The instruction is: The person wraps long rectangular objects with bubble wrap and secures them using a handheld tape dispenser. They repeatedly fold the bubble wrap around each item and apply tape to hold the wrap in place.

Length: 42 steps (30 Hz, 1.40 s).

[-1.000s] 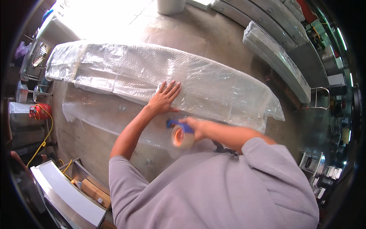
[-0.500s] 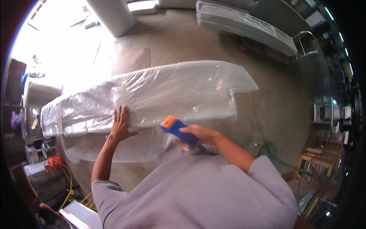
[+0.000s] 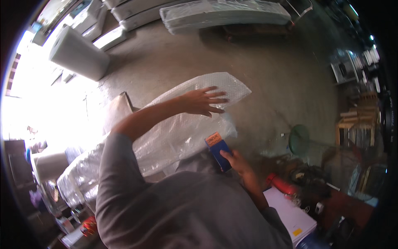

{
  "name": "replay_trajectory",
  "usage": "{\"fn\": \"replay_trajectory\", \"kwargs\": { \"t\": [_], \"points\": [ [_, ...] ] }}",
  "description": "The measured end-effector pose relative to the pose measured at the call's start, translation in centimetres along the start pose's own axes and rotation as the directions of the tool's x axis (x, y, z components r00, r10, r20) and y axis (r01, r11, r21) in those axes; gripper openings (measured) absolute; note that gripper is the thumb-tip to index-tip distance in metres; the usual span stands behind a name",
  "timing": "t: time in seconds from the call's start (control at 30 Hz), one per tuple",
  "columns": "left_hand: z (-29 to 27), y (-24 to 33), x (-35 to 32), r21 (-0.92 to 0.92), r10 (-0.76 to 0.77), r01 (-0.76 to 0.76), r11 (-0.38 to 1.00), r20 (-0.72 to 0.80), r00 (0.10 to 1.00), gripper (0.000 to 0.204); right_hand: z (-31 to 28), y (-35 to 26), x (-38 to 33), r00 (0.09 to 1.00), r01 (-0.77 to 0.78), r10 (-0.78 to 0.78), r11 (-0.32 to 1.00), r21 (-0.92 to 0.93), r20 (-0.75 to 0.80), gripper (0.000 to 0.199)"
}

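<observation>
A long bundle in clear bubble wrap (image 3: 170, 143) stretches from the lower left to the middle, its wrap ending in a loose pointed flap (image 3: 234, 89). Over that far end reaches my left hand (image 3: 204, 101), fingers spread and holding nothing; whether it touches the wrap I cannot tell. My right hand (image 3: 238, 162) is closed around a blue tape dispenser (image 3: 219, 153) with an orange end, just beside the bundle's near edge. The dispenser's lower part is hidden by the hand and my body.
Behind stand a thick white roll (image 3: 81, 54) and a plastic-wrapped long piece (image 3: 226, 16) on a low trolley (image 3: 257, 31). A green fan (image 3: 298, 139) stands at right. Nearer are a red cylinder (image 3: 282, 182) and a white panel (image 3: 290, 211).
My view has turned to the right. My left hand has gone from the bundle's near middle to its right end. The dispenser stays in my right hand, its orange end now tilted upward.
</observation>
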<state>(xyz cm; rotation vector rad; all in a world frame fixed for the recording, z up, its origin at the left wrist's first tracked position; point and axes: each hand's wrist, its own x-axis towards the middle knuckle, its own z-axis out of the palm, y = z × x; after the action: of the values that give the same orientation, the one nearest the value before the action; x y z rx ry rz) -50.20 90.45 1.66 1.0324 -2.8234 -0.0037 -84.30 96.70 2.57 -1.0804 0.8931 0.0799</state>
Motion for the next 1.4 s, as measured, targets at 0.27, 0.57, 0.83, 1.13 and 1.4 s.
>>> {"fn": "replay_trajectory", "kwargs": {
  "t": [0.27, 0.57, 0.83, 1.13, 1.4],
  "points": [
    [8.0, -8.9, 11.4, -0.184, 0.779, -0.760, 0.624, 0.065, 0.623, 0.053, 4.2, -3.7, -0.9, 0.872, 0.010, -0.103, 0.981, -0.192, -0.478, 0.058],
    [12.6, -8.0, 15.3, -0.382, 0.740, -0.671, 0.635, 0.053, 0.670, 0.048, 6.0, -12.5, 10.1, 0.952, -0.007, -0.073, 0.965, -0.261, -0.297, 0.060],
    [12.7, -8.1, 14.8, -0.354, 0.656, -0.602, 0.715, 0.044, 0.753, 0.041, 8.5, -15.7, 21.0, 0.917, -0.237, 0.018, 0.829, -0.507, -0.398, 0.072],
    [13.1, -9.2, 13.9, -0.316, 0.569, -0.569, 0.759, -0.101, 0.816, 0.039, 8.9, -15.6, 19.7, 0.898, -0.324, 0.074, 0.778, -0.539, -0.433, 0.073],
    [14.6, -9.7, 13.3, -0.316, 0.532, -0.595, 0.739, -0.269, 0.803, 0.040, 8.3, -14.1, 16.3, 0.864, -0.454, 0.239, 0.750, -0.480, -0.443, 0.075]
  ]
}}
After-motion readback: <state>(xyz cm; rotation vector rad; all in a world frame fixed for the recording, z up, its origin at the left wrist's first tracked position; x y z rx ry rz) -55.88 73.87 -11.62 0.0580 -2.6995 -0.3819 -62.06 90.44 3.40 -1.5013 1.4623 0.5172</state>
